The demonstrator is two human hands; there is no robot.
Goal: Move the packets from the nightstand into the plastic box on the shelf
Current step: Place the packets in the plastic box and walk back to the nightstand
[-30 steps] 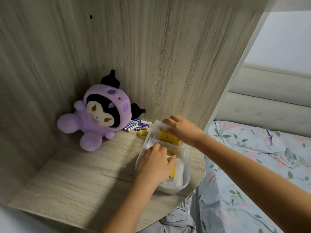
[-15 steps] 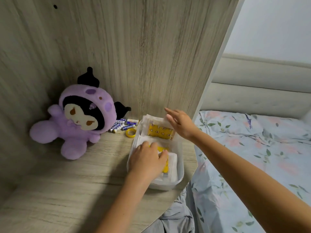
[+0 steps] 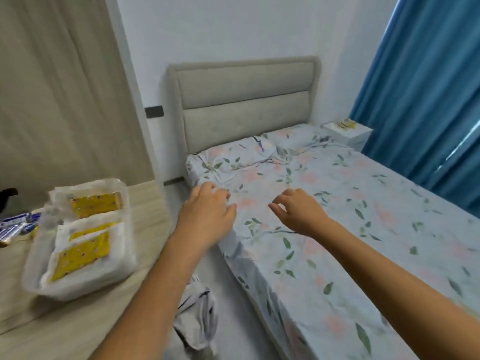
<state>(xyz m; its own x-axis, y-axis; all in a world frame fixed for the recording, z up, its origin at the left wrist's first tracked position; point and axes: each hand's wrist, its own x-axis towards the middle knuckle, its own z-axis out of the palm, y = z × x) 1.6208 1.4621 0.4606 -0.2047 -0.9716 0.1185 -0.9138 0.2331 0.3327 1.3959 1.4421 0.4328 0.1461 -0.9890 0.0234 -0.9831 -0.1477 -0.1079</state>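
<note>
Bedroom walls and a grey headboard (image 3: 244,105) fill the top of the frame, with the floral bed (image 3: 350,216) spread across the right. Your plastic box (image 3: 39,279) sits lower left on the wooden shelf (image 3: 145,229), already holding several yellow packets (image 3: 83,250). More packets (image 3: 345,123) lie on the white nightstand (image 3: 348,133), upper right, beyond the bed's far corner by the blue curtain (image 3: 420,94). Your left hand (image 3: 207,216) and right hand (image 3: 298,214) hover mid-frame, fingers loosely curled, holding nothing. Your right hand is the nearer to the nightstand, up and to its right. The mattress lies between, so you likely must lean over it or walk around.
</note>
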